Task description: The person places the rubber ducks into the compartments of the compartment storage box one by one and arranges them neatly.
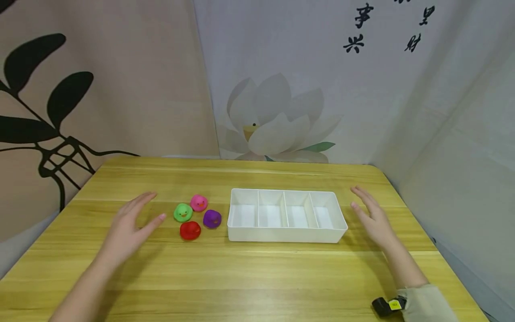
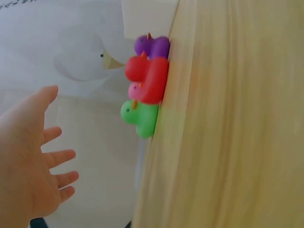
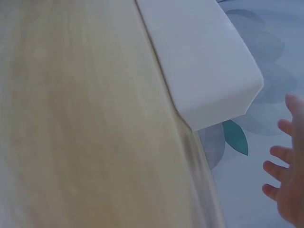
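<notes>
Both hands hover over the table with fingers extended and nothing held. The left hand (image 1: 128, 227) is beside a cluster of small rubber ducks: a green duck (image 1: 183, 212), a pink duck (image 1: 199, 203), a red duck (image 1: 190, 230) and a purple duck (image 1: 212, 219). In the left wrist view the green duck (image 2: 140, 116) is nearest that hand (image 2: 33, 159), and the red duck (image 2: 154, 78) partly hides the pink one. A white divided box (image 1: 283, 235) stands right of the ducks, its compartments bare. Off the box's right end is the right hand (image 1: 374, 222), also seen in the right wrist view (image 3: 292, 171).
The wooden table (image 1: 257, 281) carries the ducks and box. Behind it hangs a pale curtain (image 1: 281, 53) printed with a lotus and dark characters. At left, a beige curtain (image 1: 153, 80) shows dark leaves. A black strap camera (image 1: 388, 307) sits at the right wrist.
</notes>
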A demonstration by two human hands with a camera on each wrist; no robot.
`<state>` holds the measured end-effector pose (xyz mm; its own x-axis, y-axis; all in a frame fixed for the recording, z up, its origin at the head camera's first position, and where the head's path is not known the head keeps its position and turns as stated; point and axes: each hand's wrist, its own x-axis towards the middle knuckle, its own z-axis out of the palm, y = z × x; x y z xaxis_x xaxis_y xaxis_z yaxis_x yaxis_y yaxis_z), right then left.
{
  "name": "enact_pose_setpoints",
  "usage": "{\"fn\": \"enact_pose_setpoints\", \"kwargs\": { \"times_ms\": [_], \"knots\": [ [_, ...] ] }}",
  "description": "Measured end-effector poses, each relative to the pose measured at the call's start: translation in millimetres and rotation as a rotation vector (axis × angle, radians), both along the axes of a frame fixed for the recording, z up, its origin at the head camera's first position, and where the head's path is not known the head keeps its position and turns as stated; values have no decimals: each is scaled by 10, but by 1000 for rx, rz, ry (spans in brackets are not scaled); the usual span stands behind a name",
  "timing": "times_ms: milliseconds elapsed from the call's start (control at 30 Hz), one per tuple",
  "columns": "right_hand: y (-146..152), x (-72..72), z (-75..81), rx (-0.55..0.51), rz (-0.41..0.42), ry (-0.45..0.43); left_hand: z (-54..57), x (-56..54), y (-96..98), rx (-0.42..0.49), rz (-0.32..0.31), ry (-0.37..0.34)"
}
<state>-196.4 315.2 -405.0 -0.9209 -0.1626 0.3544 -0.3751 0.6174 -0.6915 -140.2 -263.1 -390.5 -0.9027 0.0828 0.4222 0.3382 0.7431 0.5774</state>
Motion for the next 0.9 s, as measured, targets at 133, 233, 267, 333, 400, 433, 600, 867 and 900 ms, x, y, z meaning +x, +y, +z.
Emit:
{"fn": "enact_pose_setpoints", "kwargs": {
  "times_ms": [133,233,267,333,400,433,600,867,900],
  "knots": [
    [-34,3,-12,-49,23,-23,-60,0,55,44,-19,-22],
    [-45,-14,-45,-79,34,-35,-86,8,98,70,-23,-65],
    [-18,-47,-103,-88,35,-37,-94,11,115,77,-24,-79],
    [-25,-56,-129,-104,46,-34,-119,11,140,86,-25,-105],
    [-27,-57,-155,-117,57,-49,-152,4,165,101,-31,-127],
    [-28,-59,-171,-129,67,-58,-170,0,177,106,-33,-136],
    [-35,-66,-237,-200,131,-119,-266,-20,237,140,-40,-162],
    [-27,-94,-331,-302,209,-187,-357,-33,342,164,-50,-148],
    [-25,-96,-339,-304,213,-194,-367,-32,353,165,-51,-141]
  ]
}}
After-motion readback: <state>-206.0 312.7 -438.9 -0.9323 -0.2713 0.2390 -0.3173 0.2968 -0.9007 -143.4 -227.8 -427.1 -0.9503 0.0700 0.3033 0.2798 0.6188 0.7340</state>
